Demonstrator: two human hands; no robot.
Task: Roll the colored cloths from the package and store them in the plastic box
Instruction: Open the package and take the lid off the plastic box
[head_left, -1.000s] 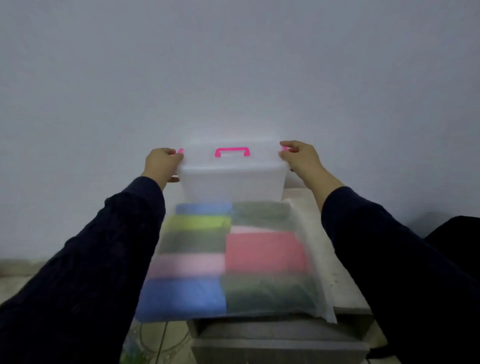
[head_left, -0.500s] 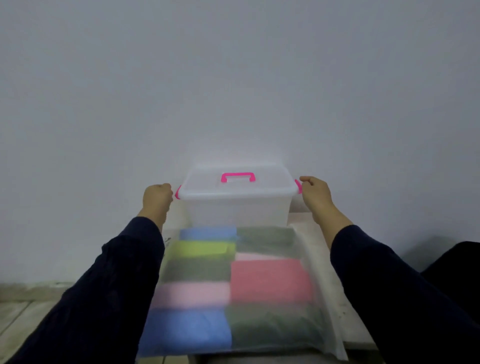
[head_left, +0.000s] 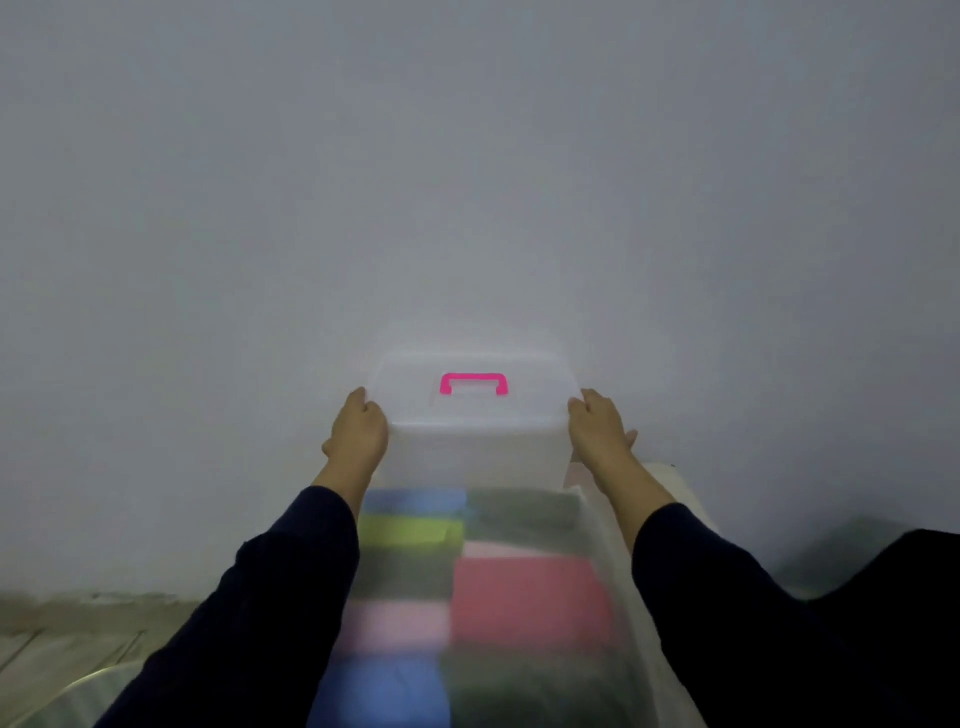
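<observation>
I see my left hand (head_left: 358, 434) and right hand (head_left: 597, 431) gripping the lidded translucent plastic box (head_left: 475, 452), pink handle (head_left: 474, 383) on top; blurred package (head_left: 483, 597) of colored cloths at six o'clock.

One translucent plastic box (head_left: 475, 452) stands at the far end of the counter (head_left: 680, 493), with one lid (head_left: 472, 410) on it carrying one pink handle (head_left: 474, 383), and two hands, the left hand (head_left: 358, 434) and the right hand (head_left: 597, 431), flank that box. Just in front of the box lies one frosted package (head_left: 597, 530). Through it about eight blurred folded cloths (head_left: 530, 597) show: two blue, one lime, two pink, three dark.
</observation>
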